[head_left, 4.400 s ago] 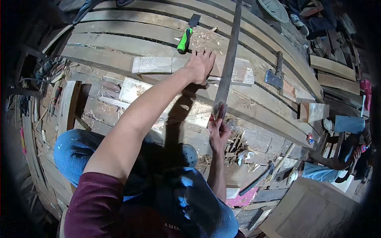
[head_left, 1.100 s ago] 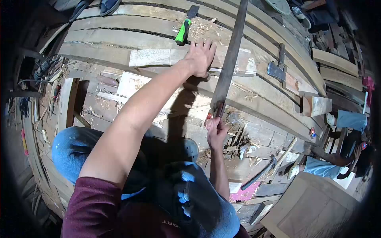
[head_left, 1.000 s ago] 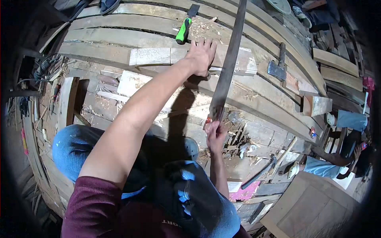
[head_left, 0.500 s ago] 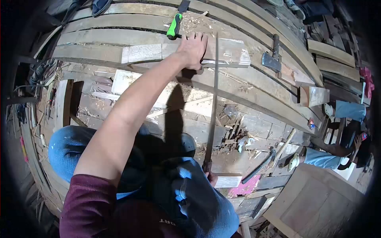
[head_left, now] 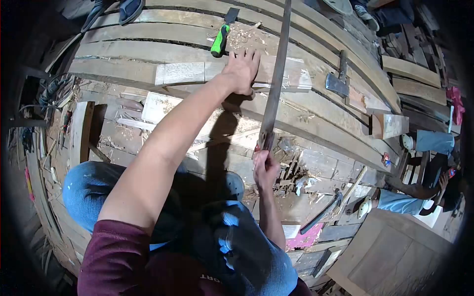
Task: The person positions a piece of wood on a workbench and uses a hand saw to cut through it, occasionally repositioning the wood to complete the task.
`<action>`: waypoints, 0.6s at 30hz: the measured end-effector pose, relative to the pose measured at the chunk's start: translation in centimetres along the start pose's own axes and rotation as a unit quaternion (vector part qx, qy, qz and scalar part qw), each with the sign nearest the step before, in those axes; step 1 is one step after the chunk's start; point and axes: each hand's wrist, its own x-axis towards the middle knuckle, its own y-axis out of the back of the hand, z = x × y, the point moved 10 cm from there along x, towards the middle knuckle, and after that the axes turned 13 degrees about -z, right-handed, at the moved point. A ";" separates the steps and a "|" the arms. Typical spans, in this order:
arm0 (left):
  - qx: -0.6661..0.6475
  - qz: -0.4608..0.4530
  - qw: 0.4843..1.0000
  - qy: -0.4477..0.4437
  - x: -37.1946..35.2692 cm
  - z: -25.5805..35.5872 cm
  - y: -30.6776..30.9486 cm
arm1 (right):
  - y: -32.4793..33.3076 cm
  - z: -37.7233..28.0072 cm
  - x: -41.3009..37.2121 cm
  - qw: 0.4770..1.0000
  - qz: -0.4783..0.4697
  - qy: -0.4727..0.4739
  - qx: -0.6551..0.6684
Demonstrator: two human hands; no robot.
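My left hand (head_left: 241, 71) lies on top of a wooden piece (head_left: 292, 74), fingers spread, its thumb side at the piece's near edge. The piece rests on wide wooden planks (head_left: 321, 116). In my right hand (head_left: 265, 167), closed around the handle, is a handsaw (head_left: 278, 84). Its long blade is seen nearly edge-on and crosses the wooden piece to the right of my left hand, reaching the top of the view. Just beyond my left fingers lies a chisel (head_left: 219, 42) with a green and black handle, among wood shavings (head_left: 244, 37).
A hatchet (head_left: 337, 83) lies on the planks to the right, near a wooden block (head_left: 390, 126). A black-handled tool (head_left: 321, 212) and scrap wood (head_left: 291, 177) lie on the floor. Another person's hand (head_left: 444, 181) shows at far right; shoes (head_left: 131, 11) stand at top left.
My right hand has moved forward from beside my knee, pushing the saw away from me across the wooden piece. My left hand stays on the piece.
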 end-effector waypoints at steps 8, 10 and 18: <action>0.015 -0.021 1.000 0.012 0.2 0.0 -0.2 | -0.2 -0.1 0.5 0.998 -0.007 0.017 0.061; 0.014 -0.032 0.999 0.011 0.2 0.0 -0.3 | -0.6 -0.8 0.7 0.998 -0.007 0.020 0.052; -0.006 0.010 1.000 0.006 0.0 0.0 -0.1 | -0.7 -0.6 1.2 1.000 -0.006 -0.007 0.023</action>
